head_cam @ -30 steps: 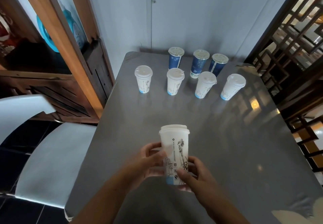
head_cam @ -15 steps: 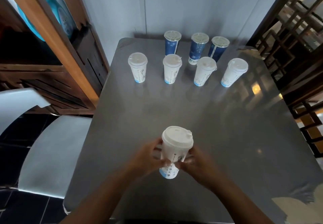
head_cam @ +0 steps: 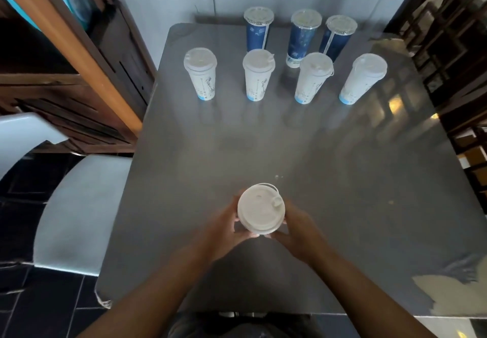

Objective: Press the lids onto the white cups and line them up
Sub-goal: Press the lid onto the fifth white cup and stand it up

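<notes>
Both your hands wrap the lidded cup!
Your left hand (head_cam: 222,225) and right hand (head_cam: 297,228) grip the white cup (head_cam: 261,212) near the table (head_cam: 290,153) edge.

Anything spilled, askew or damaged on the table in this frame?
Nothing spilled. The grey metal table has a pale, ragged patch at its near right corner, where the surface looks worn or peeled. The white lidded paper cup, held by the left hand and right hand, looks fine.
</notes>
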`<state>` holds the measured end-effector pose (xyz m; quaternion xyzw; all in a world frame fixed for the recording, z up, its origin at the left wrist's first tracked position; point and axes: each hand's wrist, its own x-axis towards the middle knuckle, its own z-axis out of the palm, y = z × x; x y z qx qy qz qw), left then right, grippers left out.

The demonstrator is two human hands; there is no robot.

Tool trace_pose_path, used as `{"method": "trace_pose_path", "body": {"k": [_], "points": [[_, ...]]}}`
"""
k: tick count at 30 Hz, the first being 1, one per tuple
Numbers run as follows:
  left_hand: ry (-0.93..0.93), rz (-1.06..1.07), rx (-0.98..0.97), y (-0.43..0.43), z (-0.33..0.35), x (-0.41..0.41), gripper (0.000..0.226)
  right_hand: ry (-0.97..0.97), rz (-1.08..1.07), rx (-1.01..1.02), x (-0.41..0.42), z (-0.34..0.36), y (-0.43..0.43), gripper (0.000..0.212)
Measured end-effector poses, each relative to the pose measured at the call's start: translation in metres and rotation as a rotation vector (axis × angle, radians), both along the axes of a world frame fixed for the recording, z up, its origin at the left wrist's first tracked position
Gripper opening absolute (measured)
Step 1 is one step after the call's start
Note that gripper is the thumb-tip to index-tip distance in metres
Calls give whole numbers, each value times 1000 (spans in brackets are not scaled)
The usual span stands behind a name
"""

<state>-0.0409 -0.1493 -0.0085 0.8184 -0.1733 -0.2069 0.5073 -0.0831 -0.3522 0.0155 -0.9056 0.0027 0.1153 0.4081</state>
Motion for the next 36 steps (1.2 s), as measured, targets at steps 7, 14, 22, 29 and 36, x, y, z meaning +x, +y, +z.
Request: {"method": "trace_pose_path", "body": {"k": [7, 14, 22, 29, 36], "points": [[-66, 10, 151, 3, -19, -7, 65, -10, -6, 28, -9, -16, -3, 58], [-129, -15, 199, 4, -21, -6, 63, 1, -52, 82, -14, -21, -1, 58], [-103, 4, 206, 2, -19, -7, 60, 6, -58, 104, -14, -22, -1, 59], [49, 18, 127, -15, -1, -1, 58, 85, -117, 153, -12, -19, -19, 52], [130, 11, 129, -86, 16, 23, 45, 102, -184, 173, 1, -2, -87, 42]]}}
